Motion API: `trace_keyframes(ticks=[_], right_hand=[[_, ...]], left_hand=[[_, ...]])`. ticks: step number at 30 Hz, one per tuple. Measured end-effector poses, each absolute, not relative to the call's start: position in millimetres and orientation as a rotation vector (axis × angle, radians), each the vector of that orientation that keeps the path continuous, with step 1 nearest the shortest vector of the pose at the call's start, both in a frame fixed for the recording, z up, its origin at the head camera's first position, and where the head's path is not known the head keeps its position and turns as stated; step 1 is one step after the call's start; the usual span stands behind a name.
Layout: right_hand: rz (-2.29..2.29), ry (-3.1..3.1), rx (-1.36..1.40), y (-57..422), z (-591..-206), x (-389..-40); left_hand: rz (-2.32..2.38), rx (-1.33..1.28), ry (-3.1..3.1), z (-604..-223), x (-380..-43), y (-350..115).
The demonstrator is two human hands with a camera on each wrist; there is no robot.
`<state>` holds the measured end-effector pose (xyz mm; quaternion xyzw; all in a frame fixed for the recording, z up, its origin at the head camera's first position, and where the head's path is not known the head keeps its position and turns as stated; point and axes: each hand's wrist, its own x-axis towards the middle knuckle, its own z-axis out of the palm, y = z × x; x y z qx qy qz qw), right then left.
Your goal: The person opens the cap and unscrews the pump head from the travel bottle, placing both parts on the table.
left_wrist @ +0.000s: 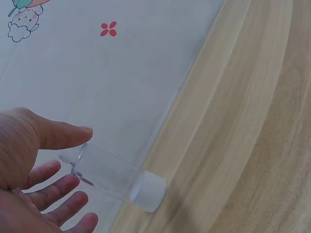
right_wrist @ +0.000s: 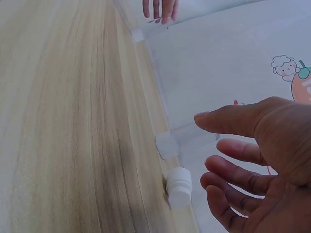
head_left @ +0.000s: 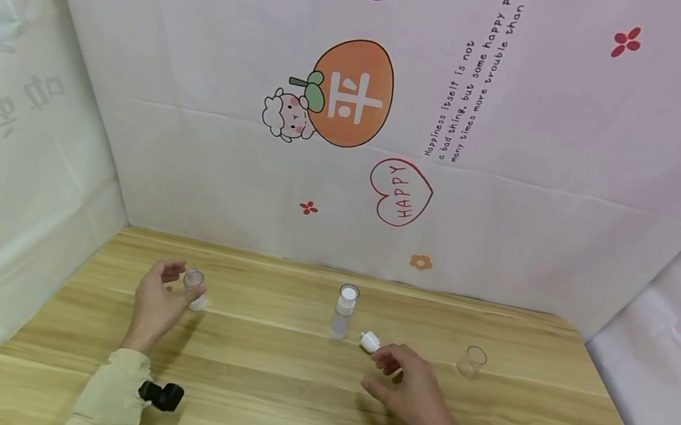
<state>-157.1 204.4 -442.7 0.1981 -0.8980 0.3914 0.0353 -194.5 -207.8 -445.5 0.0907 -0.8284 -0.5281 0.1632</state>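
Observation:
At the left of the table stands a clear cylinder with a white base [left_wrist: 148,191]. My left hand [head_left: 160,302] is around its upper part, the thumb tip at the rim and the other fingers spread loosely on the far side. Right of centre, a small white stepped plastic piece [head_left: 369,341] lies on its side. Just beside it is my right hand [head_left: 414,393], palm turned inward, fingers loosely bent and apart with nothing between them. A slim clear container with a white part inside [head_left: 345,308] stands upright behind that white piece.
Farther right, a small clear cup-like cover [head_left: 471,362] sits on the wooden table [head_left: 253,395]. A printed white cloth [head_left: 217,175] hangs along the back edge, with more cloth at both sides.

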Motion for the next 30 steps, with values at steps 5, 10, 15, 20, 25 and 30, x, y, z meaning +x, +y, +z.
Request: trace_keyframes(ticks=[5,10,15,20,25,30], right_hand=[[1.235,-2.751,0.611,205.7,-444.6,-157.4],[1.290,-2.741,0.611,206.8,-445.0,-156.5],[1.332,-2.728,0.625,207.4,-444.6,-155.8],[1.355,-2.717,0.637,206.7,-445.3,-155.8],[1.371,-2.702,0.640,205.6,-445.3,-155.8],[1.370,-2.700,0.633,204.6,-444.2,-156.0]], left_hand=[[-1.464,0.236,-2.370,-438.6,-191.6,-205.4],[-1.432,0.218,-2.384,-432.1,-188.5,-202.5],[-1.359,0.192,-2.403,-426.0,-185.4,-198.2],[-1.311,0.133,-2.401,-419.8,-183.3,-189.8],[-1.260,0.050,-2.376,-415.0,-182.3,-176.7],[-1.276,-0.019,-2.396,-411.8,-181.6,-161.5]])
